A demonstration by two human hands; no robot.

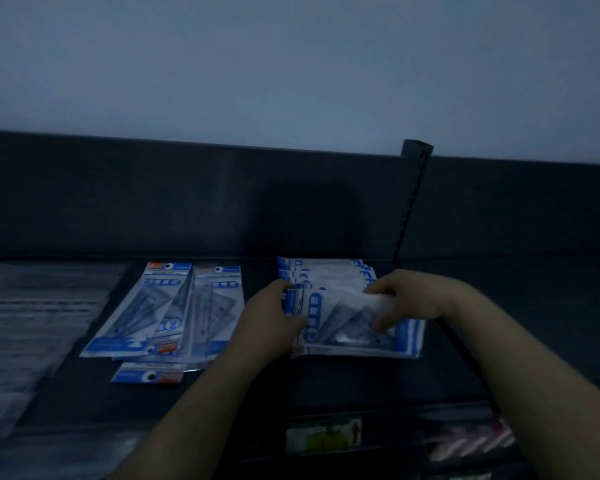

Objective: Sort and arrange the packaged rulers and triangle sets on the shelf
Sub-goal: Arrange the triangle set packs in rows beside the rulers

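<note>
Left hand (274,318) and right hand (400,299) pinched opposite ends of the top packet (340,322) — long axis left-right — atop the right stack (326,271) on the shelf (361,386); the loose pile (160,313) lay nearer the left.

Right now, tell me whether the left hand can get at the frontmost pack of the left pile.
Probably yes: the frontmost pack lies exposed, nothing between, but the left hand holds the right stack's top pack and must release it first.
</note>
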